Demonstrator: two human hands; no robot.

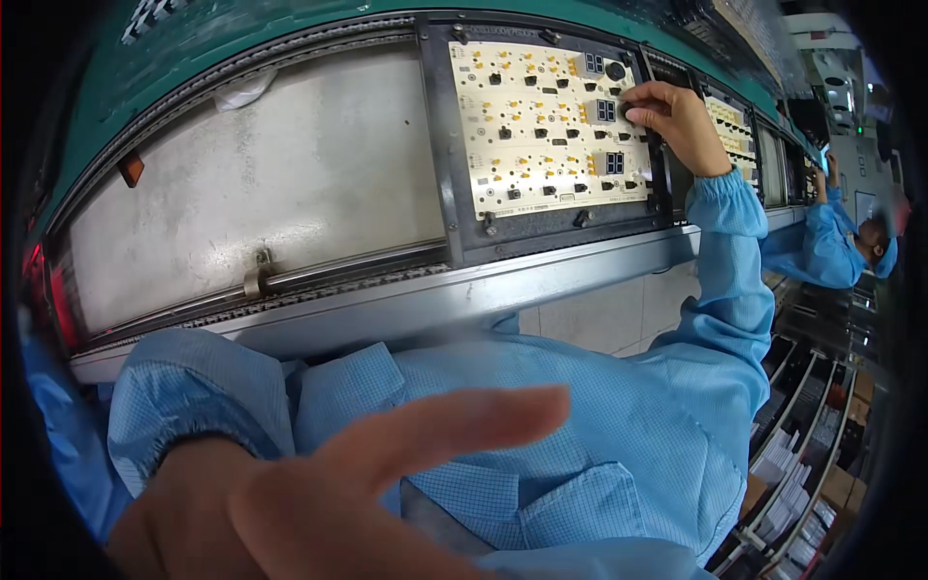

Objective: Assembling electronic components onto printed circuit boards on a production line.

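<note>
A cream circuit board (pixel 536 198) lies in a black carrier frame (pixel 447 155) on the conveyor. It carries yellow parts, black push buttons and three two-digit displays, including the middle display (pixel 606 111). My right hand (pixel 684 126) reaches to the board's right side. Its thumb and fingers pinch a small dark part, apparently a black buzzer, beside the middle display. A round black buzzer (pixel 616 71) sits by the top display. My left hand (pixel 329 493) is raised close to the camera, away from the board, with one finger stretched out and nothing visible in it.
The conveyor's metal front rail (pixel 503 290) runs between me and the board. Farther right is another board (pixel 732 130) in a carrier. A co-worker in blue (pixel 822 246) stands at the line's far right. Racks (pixel 797 464) with boxes and white items stand at the lower right.
</note>
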